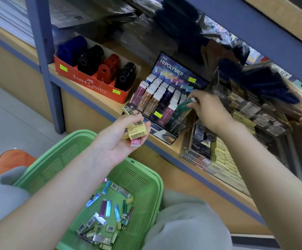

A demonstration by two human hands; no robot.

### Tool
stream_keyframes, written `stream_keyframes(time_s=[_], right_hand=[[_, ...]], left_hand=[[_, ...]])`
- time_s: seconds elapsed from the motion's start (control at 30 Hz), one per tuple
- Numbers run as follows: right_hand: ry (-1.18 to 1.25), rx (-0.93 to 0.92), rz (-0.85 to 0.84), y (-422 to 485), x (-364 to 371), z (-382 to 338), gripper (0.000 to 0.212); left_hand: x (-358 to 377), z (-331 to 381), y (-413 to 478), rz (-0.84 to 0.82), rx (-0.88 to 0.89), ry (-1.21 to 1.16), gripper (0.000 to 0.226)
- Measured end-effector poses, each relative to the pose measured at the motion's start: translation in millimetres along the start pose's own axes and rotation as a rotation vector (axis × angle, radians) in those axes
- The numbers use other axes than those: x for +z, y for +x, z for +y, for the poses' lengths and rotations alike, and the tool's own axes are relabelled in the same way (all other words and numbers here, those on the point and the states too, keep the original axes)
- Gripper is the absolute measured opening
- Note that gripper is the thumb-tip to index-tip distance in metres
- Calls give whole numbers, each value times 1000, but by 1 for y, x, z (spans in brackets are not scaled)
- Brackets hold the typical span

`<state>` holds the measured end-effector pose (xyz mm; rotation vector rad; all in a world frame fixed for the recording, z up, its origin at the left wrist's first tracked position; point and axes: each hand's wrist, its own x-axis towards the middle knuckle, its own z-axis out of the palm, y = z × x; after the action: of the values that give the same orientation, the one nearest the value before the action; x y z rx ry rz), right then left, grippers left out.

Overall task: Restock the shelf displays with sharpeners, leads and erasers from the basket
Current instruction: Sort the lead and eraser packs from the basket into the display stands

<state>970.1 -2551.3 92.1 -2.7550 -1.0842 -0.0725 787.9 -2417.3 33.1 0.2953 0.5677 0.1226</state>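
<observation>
right hand [210, 112] pinches green plastic lead case [182, 105], long axis 8 o'clock toward black display rack [175, 73]; left hand [117, 143] grips yellow boxes [137, 130].

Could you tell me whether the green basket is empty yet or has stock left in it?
Not empty: many small packs lie scattered across the bottom of the basket.

Your front approach to the Hi-Polymer lead display [175, 71] is open; upper shelf rail [255, 31] overhangs, Faber-Castell sharpener box [90, 83] and acrylic case [217, 159] flank it.
</observation>
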Motion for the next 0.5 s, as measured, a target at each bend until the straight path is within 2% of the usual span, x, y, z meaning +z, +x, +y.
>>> stream_keyframes(time_s=[0.17, 0.37, 0.5], right_hand=[[-16, -45, -78, 6, -5, -5, 14], [71, -33, -55, 12, 6, -9, 17], [34, 34, 9, 12, 6, -5, 19]], left_hand=[[0, -3, -1, 25, -31, 13, 33], [2, -4, -3, 17, -43, 39, 37], [2, -3, -4, 20, -43, 73, 33]])
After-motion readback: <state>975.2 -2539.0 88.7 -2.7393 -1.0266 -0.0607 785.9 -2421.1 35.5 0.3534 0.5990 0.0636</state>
